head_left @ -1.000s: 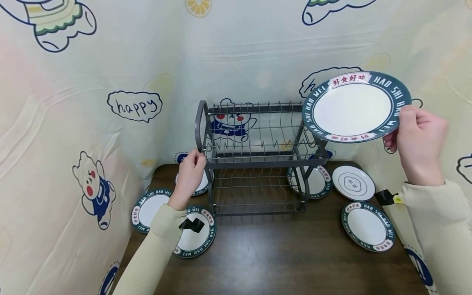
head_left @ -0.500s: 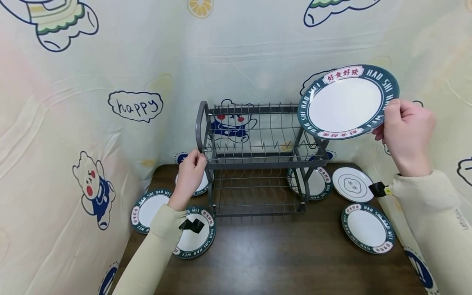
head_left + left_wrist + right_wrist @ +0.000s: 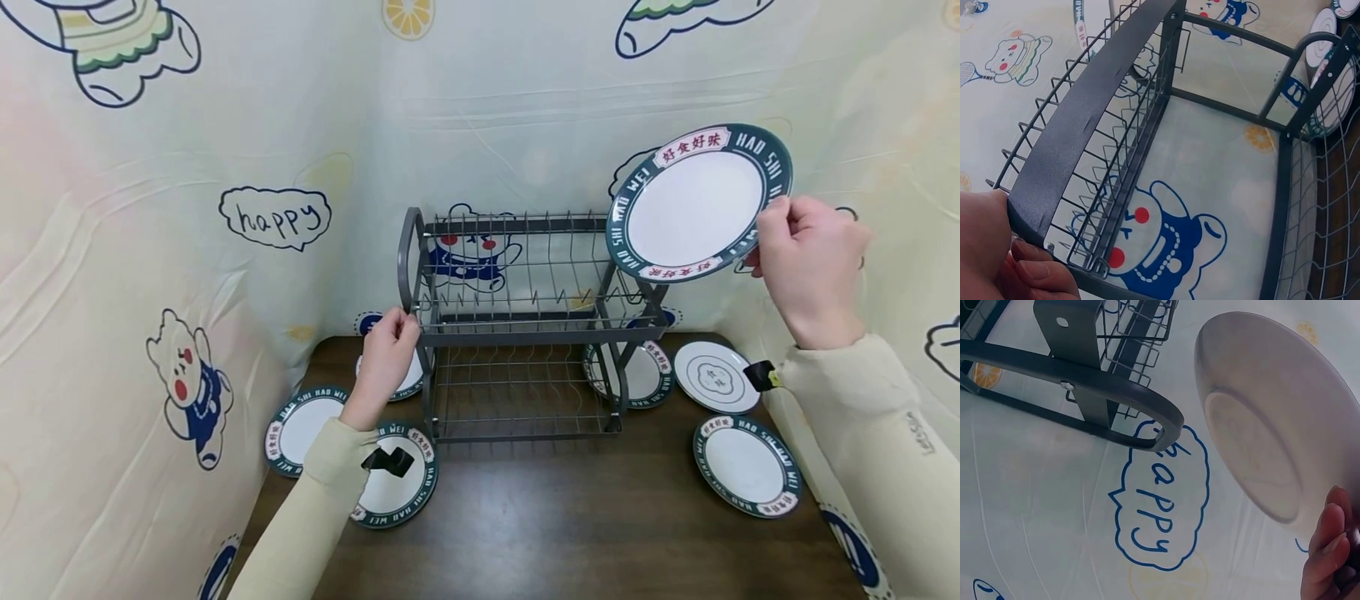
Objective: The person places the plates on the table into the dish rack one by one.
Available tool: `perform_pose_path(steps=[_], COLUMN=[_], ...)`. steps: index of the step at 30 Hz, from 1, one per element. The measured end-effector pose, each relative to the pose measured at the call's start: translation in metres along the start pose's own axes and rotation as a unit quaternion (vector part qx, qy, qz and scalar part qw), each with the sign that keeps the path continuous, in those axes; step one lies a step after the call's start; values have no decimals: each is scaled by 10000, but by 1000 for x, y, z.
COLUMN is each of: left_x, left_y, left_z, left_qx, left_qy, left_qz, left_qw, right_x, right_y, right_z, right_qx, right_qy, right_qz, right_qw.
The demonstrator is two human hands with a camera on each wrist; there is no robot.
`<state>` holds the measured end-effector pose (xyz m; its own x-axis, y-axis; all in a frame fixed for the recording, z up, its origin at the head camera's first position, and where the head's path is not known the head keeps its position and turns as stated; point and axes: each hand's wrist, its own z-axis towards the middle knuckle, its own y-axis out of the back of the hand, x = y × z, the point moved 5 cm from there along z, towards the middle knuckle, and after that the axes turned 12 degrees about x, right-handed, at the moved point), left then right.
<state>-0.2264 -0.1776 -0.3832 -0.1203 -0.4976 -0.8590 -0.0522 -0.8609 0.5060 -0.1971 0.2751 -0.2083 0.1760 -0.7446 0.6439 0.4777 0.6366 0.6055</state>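
Note:
My right hand (image 3: 813, 271) pinches the right rim of a white plate (image 3: 693, 212) with a dark green lettered border, thumb on the face and fingers behind. The plate is raised and tilted, its face toward the head camera, and overlaps the right end of a dark grey two-tier dish rack (image 3: 540, 336). In the right wrist view the pale underside of the plate (image 3: 1254, 450) shows its foot ring, beside the rack's end frame. My left hand (image 3: 386, 358) grips the front left corner of the rack's upper tier. Up close, the left wrist view shows curled fingers (image 3: 1041, 272) under that corner.
Two bordered plates lie at the left, a side plate (image 3: 303, 429) and a nearer plate (image 3: 397, 492) partly under my left sleeve. On the right are an overturned plate (image 3: 717, 375) and a face-up plate (image 3: 747, 465). Others show behind the rack. Patterned cloth (image 3: 300, 108) surrounds the brown table (image 3: 555, 525).
My right hand has moved the plate leftward and slightly up, toward the rack's right end, and the plate has tilted more steeply. The left hand stays on the rack.

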Motion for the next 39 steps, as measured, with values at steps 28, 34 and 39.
perform_pose_path(steps=[28, 34, 39], left_x=[0, 1, 1], left_y=[-1, -1, -1], left_z=[-4, -5, -5], left_qx=[88, 39, 62], left_qy=[-229, -126, -110], left_qz=[17, -21, -35], left_qw=[9997, 9999, 9999], right_x=[3, 5, 6], right_y=[-27, -37, -44], right_z=[7, 5, 4], right_qx=[-304, -263, -282], right_qy=[1561, 1693, 1864], right_qz=[-1546, -1671, -1758], right_qw=[9751, 9709, 9662])
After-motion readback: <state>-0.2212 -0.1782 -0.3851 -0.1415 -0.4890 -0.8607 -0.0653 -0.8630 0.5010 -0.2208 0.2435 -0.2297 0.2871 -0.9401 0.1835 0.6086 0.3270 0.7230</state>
